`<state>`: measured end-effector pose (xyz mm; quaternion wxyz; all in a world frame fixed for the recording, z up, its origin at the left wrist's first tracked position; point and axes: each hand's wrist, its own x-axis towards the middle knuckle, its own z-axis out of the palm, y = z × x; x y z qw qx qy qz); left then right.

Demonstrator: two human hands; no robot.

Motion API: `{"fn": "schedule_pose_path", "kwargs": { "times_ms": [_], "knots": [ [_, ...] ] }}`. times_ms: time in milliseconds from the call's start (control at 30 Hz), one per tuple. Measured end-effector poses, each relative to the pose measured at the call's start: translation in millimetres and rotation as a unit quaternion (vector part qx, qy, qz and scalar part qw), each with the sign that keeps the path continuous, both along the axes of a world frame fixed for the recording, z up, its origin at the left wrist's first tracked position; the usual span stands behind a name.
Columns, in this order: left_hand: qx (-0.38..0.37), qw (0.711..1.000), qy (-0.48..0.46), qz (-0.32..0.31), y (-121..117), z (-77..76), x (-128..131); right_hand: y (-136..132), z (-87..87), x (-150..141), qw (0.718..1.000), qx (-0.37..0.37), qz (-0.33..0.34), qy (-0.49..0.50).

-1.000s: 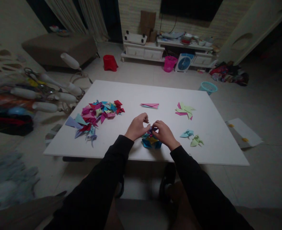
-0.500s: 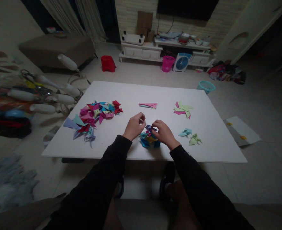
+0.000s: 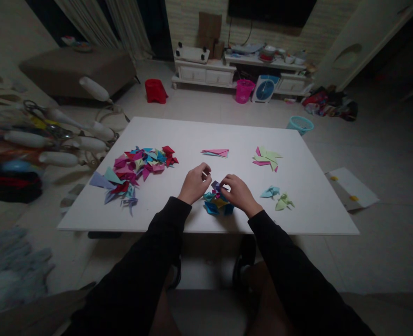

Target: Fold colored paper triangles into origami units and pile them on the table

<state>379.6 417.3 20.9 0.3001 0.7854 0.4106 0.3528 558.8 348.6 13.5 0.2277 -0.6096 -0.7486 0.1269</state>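
Right hand (image 3: 240, 194) apparently pinches purple paper (image 3: 215, 186) atop a partly built paper stack (image 3: 211, 208); left hand (image 3: 194, 185), half-curled, is empty; paper birds (image 3: 284, 202) lie loose.

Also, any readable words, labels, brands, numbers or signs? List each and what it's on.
None readable.
Folded paper model: no lettering visible.
Blue-and-white fan: any markings too small and dim to read.
White sheet with yellow patches: no legible text.
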Motion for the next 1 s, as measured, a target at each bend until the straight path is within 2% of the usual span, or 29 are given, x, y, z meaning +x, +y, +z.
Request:
{"fn": "schedule_pose_path", "kwargs": {
  "times_ms": [700, 867, 1000],
  "knots": [
    [-0.014, 1.000, 0.005, 0.000, 1, 0.3, -1, -1, 0.3, 1, 1.000, -0.002, -0.009, -0.013],
    [-0.015, 1.000, 0.003, 0.004, 2, -0.6, -3, -5, 4.4, 27, 0.994, -0.030, -0.086, -0.068],
    [-0.015, 1.000, -0.001, -0.002, 1, -0.1, -3, -18, 5.1, 71, 0.966, -0.133, -0.184, -0.122]
  ]
}}
